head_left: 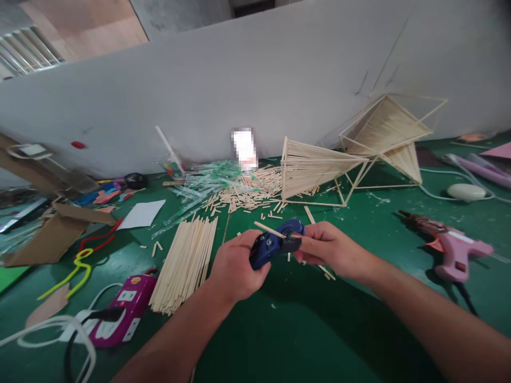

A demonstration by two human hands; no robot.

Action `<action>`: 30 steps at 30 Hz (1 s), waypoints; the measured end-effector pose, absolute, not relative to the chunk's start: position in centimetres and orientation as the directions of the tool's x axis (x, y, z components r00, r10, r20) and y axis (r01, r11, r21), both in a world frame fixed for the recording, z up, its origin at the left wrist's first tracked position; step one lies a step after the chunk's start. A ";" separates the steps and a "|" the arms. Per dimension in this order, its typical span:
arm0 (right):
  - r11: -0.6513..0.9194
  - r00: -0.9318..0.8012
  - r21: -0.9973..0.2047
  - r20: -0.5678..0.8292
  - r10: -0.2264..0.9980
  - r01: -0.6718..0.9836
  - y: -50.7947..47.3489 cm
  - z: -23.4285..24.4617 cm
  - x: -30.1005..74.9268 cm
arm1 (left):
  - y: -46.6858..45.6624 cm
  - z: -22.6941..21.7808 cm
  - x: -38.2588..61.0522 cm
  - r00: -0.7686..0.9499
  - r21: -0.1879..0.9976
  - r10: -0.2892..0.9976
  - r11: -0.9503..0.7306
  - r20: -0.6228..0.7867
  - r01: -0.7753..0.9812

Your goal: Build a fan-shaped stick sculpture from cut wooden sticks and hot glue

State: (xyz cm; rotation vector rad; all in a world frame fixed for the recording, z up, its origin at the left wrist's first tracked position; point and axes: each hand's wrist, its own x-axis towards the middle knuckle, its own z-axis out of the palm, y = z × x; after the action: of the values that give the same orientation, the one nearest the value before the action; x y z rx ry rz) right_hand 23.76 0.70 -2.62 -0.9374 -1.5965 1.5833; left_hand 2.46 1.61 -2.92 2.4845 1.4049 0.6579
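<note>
My left hand (241, 264) is closed around a blue hand cutter (263, 252) with a dark jaw. A thin wooden stick (268, 229) lies across the cutter's head, its near part partly covered by the tool. At the cutter's right side, my right hand (325, 247) has its fingers pinched together on the stick's other end, mostly hidden by the fingers. Beneath the hands, a few loose stick pieces (325, 272) rest on the green table (275, 330). To the left of my left hand lies a bundle of long wooden sticks (186, 260).
Short cut pieces (247, 194) are heaped by the wall, beside clear plastic wrappers (199, 183). A stick-built frame model (311, 173) stands back right. On the right lies a pink glue gun (455, 252). A purple power strip (125, 308) with cables sits at front left.
</note>
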 end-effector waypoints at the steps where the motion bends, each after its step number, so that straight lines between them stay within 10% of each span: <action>1: -0.021 -0.509 -1.000 -0.023 0.861 0.010 0.7 -2.5 23.7 | 1.6 -2.9 2.5 0.446 0.391 0.853 -0.521 0.272 0.759; 30: -0.017 -0.446 -0.990 -0.078 0.892 0.138 1.2 -3.7 24.1 | 2.5 -3.4 2.8 0.568 0.369 0.760 -0.650 0.316 0.665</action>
State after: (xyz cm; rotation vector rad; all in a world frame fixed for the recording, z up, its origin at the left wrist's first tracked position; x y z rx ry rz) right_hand 24.10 1.22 -3.69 -1.0865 -1.6290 1.5225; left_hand 2.78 2.53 -3.38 2.5918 1.1946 0.6720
